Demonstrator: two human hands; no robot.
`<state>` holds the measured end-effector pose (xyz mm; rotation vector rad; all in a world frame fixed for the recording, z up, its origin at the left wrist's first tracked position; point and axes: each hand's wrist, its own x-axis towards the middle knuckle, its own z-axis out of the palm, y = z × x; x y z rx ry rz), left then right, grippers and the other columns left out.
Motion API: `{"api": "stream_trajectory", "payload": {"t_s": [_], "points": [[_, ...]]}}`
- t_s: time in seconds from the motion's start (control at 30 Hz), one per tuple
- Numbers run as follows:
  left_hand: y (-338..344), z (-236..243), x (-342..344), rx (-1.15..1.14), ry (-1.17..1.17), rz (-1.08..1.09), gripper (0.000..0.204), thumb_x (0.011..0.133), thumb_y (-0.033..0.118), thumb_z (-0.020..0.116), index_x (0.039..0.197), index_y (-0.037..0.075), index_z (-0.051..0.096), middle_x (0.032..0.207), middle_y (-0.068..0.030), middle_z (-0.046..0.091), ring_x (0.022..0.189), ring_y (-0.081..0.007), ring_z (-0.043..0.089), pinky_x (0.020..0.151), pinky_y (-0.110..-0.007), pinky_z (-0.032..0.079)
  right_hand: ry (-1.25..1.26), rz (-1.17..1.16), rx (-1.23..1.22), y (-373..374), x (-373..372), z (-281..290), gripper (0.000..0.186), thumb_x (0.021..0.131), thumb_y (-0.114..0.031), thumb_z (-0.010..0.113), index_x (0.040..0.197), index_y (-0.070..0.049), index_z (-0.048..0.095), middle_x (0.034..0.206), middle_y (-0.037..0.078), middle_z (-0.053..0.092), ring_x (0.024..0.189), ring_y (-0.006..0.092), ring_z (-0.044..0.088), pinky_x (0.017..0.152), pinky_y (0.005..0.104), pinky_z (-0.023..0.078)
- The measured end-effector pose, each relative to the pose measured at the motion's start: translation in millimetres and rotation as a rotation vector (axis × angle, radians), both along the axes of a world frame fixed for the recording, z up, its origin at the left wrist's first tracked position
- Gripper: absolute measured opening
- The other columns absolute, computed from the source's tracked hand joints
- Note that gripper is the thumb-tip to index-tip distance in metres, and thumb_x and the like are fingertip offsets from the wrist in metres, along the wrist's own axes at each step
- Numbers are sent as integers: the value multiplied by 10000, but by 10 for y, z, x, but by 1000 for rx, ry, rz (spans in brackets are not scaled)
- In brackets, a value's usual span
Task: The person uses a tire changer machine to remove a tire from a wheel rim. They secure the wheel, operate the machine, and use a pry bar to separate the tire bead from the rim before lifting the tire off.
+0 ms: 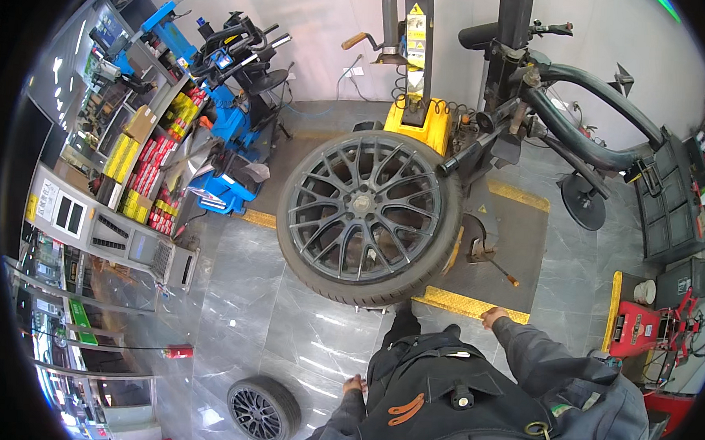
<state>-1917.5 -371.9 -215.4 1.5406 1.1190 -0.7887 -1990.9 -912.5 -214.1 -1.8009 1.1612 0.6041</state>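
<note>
A large wheel (362, 203) with a dark multi-spoke rim and a black tyre lies face up on the tyre changer in front of me. Low at the left of my body hangs my left hand (355, 384), its fingers loosely apart and holding nothing I can see. My right hand (494, 315) is out in front on the right, near the yellow-edged floor plate (475, 302). Its fingers are small in view but look loosely apart, with nothing visible in them. Neither hand touches the wheel.
A second, smaller-looking wheel (264, 410) lies on the floor at my left. Beyond the large wheel rise a yellow column base (419, 130) and a black curved arm (588, 144). A pedal lever (501, 267) juts out at right. A red machine (636, 330) stands further right.
</note>
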Motion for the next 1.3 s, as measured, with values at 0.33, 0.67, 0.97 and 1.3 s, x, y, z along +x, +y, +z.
{"api": "stream_trajectory", "payload": {"t_s": [0.33, 0.67, 0.97, 1.3], "points": [[1161, 173, -1211, 408, 157, -640, 364, 957, 324, 595, 1068, -14, 672, 945, -142, 726, 762, -236, 682, 650, -365, 522, 123, 189, 146, 1009, -190, -179, 325, 881, -302, 648, 997, -10, 730, 800, 126, 737, 718, 222, 719, 730, 370, 579], [2808, -660, 768, -63, -121, 236, 407, 978, 359, 585, 1087, -31, 622, 961, -166, 710, 716, -254, 699, 527, -348, 531, 436, -103, -171, 1881, -144, -383, 447, 927, -414, 641, 1091, -1, 682, 829, 63, 754, 712, 227, 715, 643, 400, 575], [4865, -895, 1755, -22, 78, 212, 381, 965, 345, 565, 1244, 86, 586, 1069, -133, 719, 796, -282, 711, 550, -400, 491, 388, 421, -41, 3966, 294, 704, 239, 909, -233, 608, 979, -20, 689, 725, 125, 690, 590, 250, 689, 575, 398, 565], [5046, -886, 2427, -1, 181, 161, 327, 962, 364, 538, 1246, 212, 595, 1027, -54, 694, 780, -259, 675, 591, -428, 433, 319, -180, 80, 4351, 995, 329, 373, 963, -344, 538, 850, -40, 724, 701, 110, 693, 557, 214, 653, 496, 395, 538]]}}
